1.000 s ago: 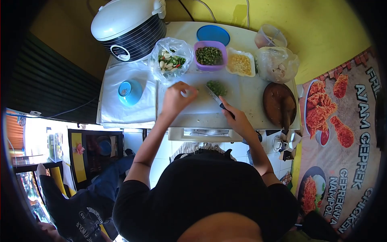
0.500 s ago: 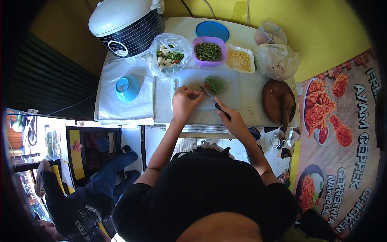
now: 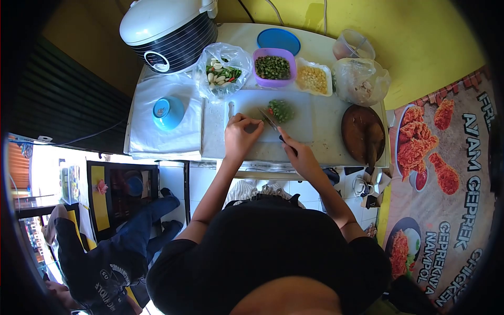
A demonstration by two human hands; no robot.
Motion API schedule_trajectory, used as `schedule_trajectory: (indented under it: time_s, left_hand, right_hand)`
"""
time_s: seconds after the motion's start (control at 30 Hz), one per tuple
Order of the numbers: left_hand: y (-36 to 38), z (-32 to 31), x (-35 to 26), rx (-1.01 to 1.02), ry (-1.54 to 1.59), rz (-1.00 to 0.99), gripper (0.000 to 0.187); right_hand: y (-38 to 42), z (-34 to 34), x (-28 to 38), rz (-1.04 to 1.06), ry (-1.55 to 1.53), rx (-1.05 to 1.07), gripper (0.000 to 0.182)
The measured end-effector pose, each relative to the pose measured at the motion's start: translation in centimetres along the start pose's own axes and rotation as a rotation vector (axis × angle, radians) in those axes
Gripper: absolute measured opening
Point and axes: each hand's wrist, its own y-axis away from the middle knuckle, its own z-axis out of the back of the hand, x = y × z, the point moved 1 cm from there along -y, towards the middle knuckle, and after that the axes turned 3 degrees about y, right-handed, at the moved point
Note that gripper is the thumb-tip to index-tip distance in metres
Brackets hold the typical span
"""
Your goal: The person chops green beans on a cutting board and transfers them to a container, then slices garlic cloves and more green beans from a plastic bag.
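My right hand [image 3: 300, 156] is wrapped round the dark handle of a knife [image 3: 269, 118], its blade angled up and left over a white cutting board [image 3: 302, 128]. A small heap of chopped green pieces [image 3: 282, 111], with a bit of red at its left side, lies on the board near the blade. My left hand [image 3: 241, 137] is at the board's left part, thumb and fingers pinched together, left of the blade. What it pinches is too small to make out.
Behind the board stand a bag of garlic and chilies [image 3: 222, 72], a purple tub of cut greens [image 3: 274, 68], a tray of yellowish pieces [image 3: 313, 77] and another plastic bag [image 3: 362, 81]. A stone mortar [image 3: 357, 134] is at right, a blue bowl [image 3: 168, 113] at left. A person [image 3: 110, 262] sits at lower left.
The knife and my right hand have shifted slightly, the blade still beside the green heap. My left hand keeps its pinch in nearly the same place. The view has moved a little.
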Motion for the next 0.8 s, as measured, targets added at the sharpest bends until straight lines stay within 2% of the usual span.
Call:
schedule_trajectory:
  time_s: [0.07, 0.17, 0.37, 0.67, 0.73, 0.8]
  left_hand:
    - [0.0, 0.1, -0.2, -0.003, 0.019, 0.013, 0.014]
    - [0.0, -0.1, -0.2, -0.012, 0.041, 0.021, 0.013]
    - [0.1, -0.1, -0.1, -0.027, 0.031, 0.010, 0.013]
    - [0.0, -0.2, 0.1, -0.031, 0.009, -0.004, 0.012]
    - [0.0, -0.2, 0.1, -0.029, 0.004, -0.008, 0.012]
    - [0.0, -0.1, -0.2, -0.030, 0.004, -0.013, 0.012]
  right_hand:
    - [0.1, 0.6, -0.4, 0.035, -0.096, -0.033, 0.051]
    - [0.4, 1.6, 0.4, -0.054, -0.105, 0.008, 0.051]
    - [0.8, 0.8, 0.6, 0.027, -0.106, 0.051, 0.051]
    - [0.9, 0.7, 0.8, 0.050, 0.025, 0.021, 0.051]
    - [0.8, 0.1, 0.6, 0.020, 0.203, 0.048, 0.054]
    - [0.7, 0.1, 0.9, 0.001, 0.202, 0.063, 0.053]
